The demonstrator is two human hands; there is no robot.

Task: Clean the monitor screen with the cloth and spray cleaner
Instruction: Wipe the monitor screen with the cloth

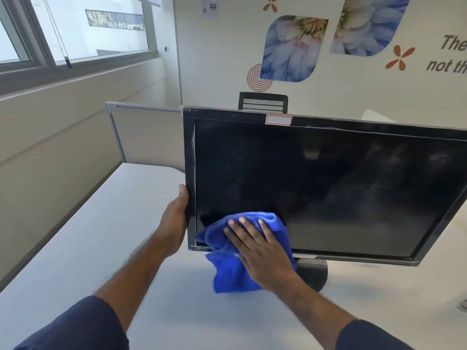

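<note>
A black monitor (316,185) stands on the white desk (88,236), its dark screen smeared and streaked toward the right. My left hand (175,223) grips the monitor's left bezel near the bottom corner, thumb on the front edge. My right hand (257,251) lies flat with straight fingers on a blue cloth (227,271), pressing it against the screen's lower left corner. The cloth's lower part hangs below the bezel. No spray cleaner is in view.
The monitor's round black base (316,272) sits on the desk behind my right wrist. A grey partition (144,132) and a black chair back (262,103) stand behind the monitor. A window fills the left wall.
</note>
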